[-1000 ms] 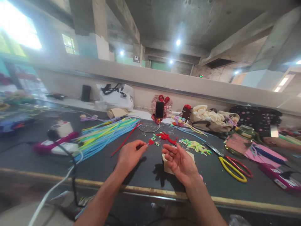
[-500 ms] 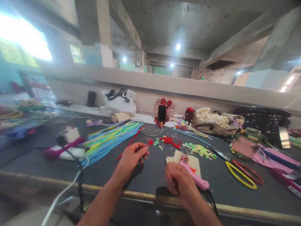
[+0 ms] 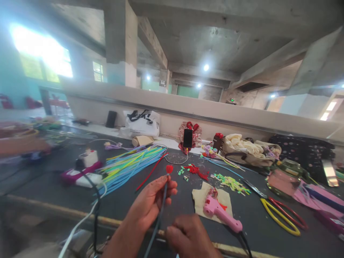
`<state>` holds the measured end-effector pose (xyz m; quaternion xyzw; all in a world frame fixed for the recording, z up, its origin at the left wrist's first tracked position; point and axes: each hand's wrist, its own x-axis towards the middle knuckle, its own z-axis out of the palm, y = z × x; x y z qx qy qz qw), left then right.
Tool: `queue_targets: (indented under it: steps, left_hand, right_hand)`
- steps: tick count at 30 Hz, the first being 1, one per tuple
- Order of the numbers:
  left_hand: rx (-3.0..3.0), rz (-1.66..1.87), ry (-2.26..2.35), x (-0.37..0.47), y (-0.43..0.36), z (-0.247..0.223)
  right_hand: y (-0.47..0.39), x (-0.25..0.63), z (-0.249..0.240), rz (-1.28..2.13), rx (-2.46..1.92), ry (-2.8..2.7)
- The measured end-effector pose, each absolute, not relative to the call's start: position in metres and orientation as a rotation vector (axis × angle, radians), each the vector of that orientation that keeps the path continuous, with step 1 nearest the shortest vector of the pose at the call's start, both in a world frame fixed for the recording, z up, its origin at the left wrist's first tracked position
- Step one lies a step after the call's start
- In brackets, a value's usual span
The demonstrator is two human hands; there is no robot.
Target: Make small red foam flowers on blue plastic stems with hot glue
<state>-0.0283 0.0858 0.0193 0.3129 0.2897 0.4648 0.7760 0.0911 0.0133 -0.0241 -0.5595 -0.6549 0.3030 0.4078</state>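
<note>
Between the thumb and fingers of my left hand (image 3: pixel 154 197) is a grey-blue pipe cleaner stem (image 3: pixel 160 215) topped by a small red flower head (image 3: pixel 169 169). The stem runs down past my palm to the bottom of the view. Low and to the right of it, my right hand (image 3: pixel 185 233) is curled closed and slightly blurred; whatever its fingers hold is hidden. A pink glue gun (image 3: pixel 223 215) lies beyond my right hand, its nozzle on a beige cloth (image 3: pixel 197 197).
Long pipe cleaners (image 3: pixel 134 161) lie in a bundle at left, near a power strip (image 3: pixel 71 175). Red pieces (image 3: pixel 197 171) and yellow-green cut pieces (image 3: pixel 232 182) lie ahead. Scissors (image 3: pixel 279 215) and a jar (image 3: pixel 285 177) are at right. A phone (image 3: pixel 187 138) stands at the back.
The red flower head now stands upright above my left fingers, with the grey-blue stem in view below it. My right hand has moved left and down, away from the glue gun. The camera has tilted up.
</note>
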Motion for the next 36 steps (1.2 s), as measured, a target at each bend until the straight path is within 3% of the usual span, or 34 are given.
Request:
queue_targets:
  steps: [10,18,27,36]
  left_hand:
    - [0.586,1.002,0.467,-0.013,0.074,0.008]
    - [0.451,0.949,0.328,-0.016,0.084,0.006]
    - [0.964,1.072,0.674,-0.017,0.08,0.002]
    - [1.197,1.06,0.698,-0.019,0.076,0.0]
  right_hand:
    - [0.039,0.09,-0.001,0.841,-1.095,-1.357]
    - [0.049,0.116,-0.005,0.927,-1.122,-1.086]
    - [0.039,0.115,-0.008,1.043,-1.09,-1.007]
    - [0.03,0.112,-0.003,1.026,-1.045,-1.113]
